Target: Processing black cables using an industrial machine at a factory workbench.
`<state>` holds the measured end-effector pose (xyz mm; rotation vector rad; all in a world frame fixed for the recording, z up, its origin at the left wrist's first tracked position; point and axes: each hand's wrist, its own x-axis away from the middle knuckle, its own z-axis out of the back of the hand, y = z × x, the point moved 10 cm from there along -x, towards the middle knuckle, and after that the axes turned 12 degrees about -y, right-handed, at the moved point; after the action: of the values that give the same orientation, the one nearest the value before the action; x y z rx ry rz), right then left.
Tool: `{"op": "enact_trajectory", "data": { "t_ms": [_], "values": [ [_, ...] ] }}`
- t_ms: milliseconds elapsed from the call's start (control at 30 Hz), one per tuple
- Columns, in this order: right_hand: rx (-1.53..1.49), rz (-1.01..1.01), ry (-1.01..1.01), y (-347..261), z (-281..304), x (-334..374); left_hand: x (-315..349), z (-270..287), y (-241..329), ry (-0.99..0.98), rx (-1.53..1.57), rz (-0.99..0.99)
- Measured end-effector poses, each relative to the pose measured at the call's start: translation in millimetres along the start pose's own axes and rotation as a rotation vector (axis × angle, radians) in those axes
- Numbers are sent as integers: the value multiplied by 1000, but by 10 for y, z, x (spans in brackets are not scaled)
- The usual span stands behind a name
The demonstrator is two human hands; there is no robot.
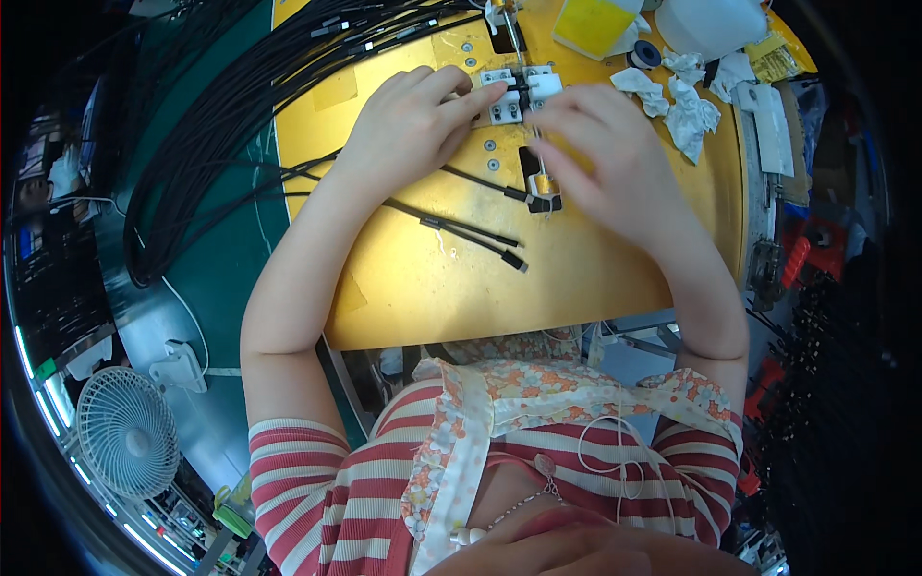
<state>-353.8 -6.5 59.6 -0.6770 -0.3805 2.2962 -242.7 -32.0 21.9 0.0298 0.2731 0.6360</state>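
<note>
My left hand [408, 125] reaches over a yellow work plate [423, 307]. Its index finger stretches onto a small white clamping fixture [497, 108] with black parts across its middle. The other left fingers are curled, and whatever they may hold is hidden. To the fixture's right is my right hand [610, 158], smeared by motion, its fingers bent toward the fixture. Below the fixture, a metal rod with a brass-coloured end [545, 184] sits by a slot in the plate. One black cable plug [517, 194] lies beside that slot. Nearer me lie two loose black cable ends [514, 257].
A thick bundle of black cables [182, 163] runs along the left over a green mat [254, 278]. Crumpled white tissues [691, 115], a dark spool [644, 55], a white container [711, 24] and a yellow box [594, 24] stand back right. A white fan [130, 432] is lower left.
</note>
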Motion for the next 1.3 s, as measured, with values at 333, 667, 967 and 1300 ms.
{"op": "enact_trajectory", "data": {
  "t_ms": [333, 667, 967, 1300],
  "values": [
    [146, 32, -370, -795, -796, 505, 36, 311, -1, 74, 176, 78],
    [-512, 15, -48, -674, -129, 429, 845, 719, 760, 20, 121, 35],
    [-834, -118, 618, -54, 681, 1548, 1741, 412, -154, 79, 61, 180],
    [-896, 91, 891, 155, 2597, 3465, 1911, 513, -84, 196, -26, 59]
  ]
}}
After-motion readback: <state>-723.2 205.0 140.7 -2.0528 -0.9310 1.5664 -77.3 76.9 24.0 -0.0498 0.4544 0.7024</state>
